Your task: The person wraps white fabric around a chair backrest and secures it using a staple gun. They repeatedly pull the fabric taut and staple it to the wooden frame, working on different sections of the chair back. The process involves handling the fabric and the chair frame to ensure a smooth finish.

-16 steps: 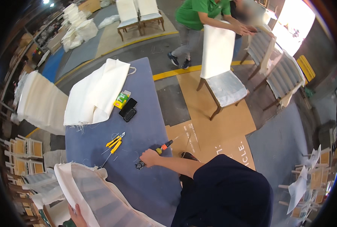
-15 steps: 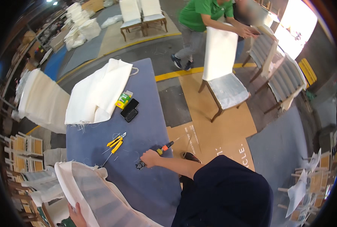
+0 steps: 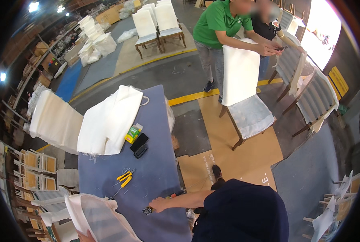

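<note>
At the lower left, my left hand [image 3: 86, 236] grips the edge of a chair back in a sheer white fabric cover [image 3: 101, 211], which leans on the blue padded table [image 3: 158, 169]. Its fingers show only in part. My right hand [image 3: 159, 204] is closed around a handheld tool [image 3: 147, 210] with a dark head; a red-and-yellow rear part pokes out beyond the wrist. What kind of tool it is, I cannot tell. Nearby on the table lie yellow-handled cutters [image 3: 124, 176] and a thin-shafted tool with a yellow handle [image 3: 126, 182].
Folded white fabric [image 3: 107, 121], a green-and-yellow box [image 3: 133, 133] and an open black case [image 3: 139, 145] occupy the table's far half. A white-backed chair [image 3: 244, 88] stands on cardboard [image 3: 196, 165]. Behind it, a person in green [image 3: 216, 20] and another person stand by more chairs.
The view has shifted, so the table and chairs sit lower in the picture. My right hand still grips the tool above the table, and my left hand remains at the fabric edge.
</note>
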Demonstrator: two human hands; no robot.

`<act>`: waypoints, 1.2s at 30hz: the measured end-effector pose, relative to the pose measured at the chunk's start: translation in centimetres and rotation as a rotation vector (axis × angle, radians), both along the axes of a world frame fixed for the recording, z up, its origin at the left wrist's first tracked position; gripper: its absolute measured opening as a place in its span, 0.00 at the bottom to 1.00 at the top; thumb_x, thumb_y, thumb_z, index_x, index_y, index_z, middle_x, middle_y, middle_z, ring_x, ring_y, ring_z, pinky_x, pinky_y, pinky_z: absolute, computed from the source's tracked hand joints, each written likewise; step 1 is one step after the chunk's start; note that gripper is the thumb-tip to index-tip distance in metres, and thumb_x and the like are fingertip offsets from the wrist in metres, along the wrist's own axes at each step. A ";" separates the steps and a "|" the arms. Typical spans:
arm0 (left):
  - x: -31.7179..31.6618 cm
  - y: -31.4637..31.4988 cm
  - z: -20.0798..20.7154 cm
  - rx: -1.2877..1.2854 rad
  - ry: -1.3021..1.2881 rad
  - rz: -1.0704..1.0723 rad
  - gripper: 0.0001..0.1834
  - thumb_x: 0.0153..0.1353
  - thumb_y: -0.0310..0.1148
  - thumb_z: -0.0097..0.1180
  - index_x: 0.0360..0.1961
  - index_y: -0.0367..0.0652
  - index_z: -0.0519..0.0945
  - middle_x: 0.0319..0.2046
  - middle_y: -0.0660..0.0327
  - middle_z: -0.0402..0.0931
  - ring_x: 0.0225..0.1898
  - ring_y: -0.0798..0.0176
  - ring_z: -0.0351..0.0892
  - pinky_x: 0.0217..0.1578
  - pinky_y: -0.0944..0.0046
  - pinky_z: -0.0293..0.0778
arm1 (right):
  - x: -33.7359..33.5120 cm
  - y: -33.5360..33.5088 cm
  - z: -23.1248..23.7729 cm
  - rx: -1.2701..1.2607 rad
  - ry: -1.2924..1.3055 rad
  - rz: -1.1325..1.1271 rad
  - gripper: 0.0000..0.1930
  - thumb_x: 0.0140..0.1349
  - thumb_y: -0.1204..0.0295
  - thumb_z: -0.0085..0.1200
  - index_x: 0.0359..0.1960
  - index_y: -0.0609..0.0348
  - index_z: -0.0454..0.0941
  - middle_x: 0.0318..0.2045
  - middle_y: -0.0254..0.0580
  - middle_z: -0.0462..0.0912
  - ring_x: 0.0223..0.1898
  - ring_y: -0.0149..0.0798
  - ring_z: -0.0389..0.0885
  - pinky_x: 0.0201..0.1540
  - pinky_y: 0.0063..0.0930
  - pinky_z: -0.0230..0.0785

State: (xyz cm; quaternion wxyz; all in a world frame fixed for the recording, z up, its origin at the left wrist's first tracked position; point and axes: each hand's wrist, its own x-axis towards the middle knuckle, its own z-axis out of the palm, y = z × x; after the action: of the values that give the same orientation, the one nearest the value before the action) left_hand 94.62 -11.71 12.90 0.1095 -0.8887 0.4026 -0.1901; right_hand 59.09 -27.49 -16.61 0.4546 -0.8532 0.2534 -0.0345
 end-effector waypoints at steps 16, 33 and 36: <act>14.6 -10.6 -4.8 -0.011 0.280 -0.176 0.37 0.66 0.57 0.56 0.59 0.30 0.73 0.50 0.42 0.79 0.53 0.41 0.80 0.53 0.47 0.76 | 4.2 -0.2 8.8 -0.077 -0.024 -0.160 0.22 0.46 0.61 0.65 0.41 0.61 0.79 0.34 0.54 0.85 0.39 0.59 0.84 0.41 0.51 0.77; 9.4 -2.0 -1.7 -0.648 1.940 0.091 0.27 0.75 0.50 0.44 0.63 0.42 0.75 0.45 0.59 0.82 0.41 0.61 0.82 0.46 0.61 0.78 | 23.4 3.4 18.5 0.257 -0.592 -0.318 0.27 0.45 0.57 0.71 0.41 0.65 0.77 0.42 0.59 0.81 0.46 0.58 0.81 0.48 0.46 0.74; 11.5 2.4 -4.7 -0.762 1.842 0.059 0.27 0.75 0.49 0.43 0.64 0.42 0.75 0.45 0.58 0.83 0.44 0.60 0.82 0.49 0.62 0.78 | 24.1 3.7 17.8 0.307 -0.494 -0.241 0.32 0.48 0.54 0.70 0.49 0.65 0.78 0.46 0.56 0.82 0.50 0.53 0.82 0.54 0.44 0.74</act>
State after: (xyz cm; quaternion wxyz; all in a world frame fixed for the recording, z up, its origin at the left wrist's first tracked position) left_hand 106.13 -9.27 8.16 -0.5332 -0.6750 0.2203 0.4598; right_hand 83.17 -23.80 1.17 0.6184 -0.7043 0.2368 -0.2558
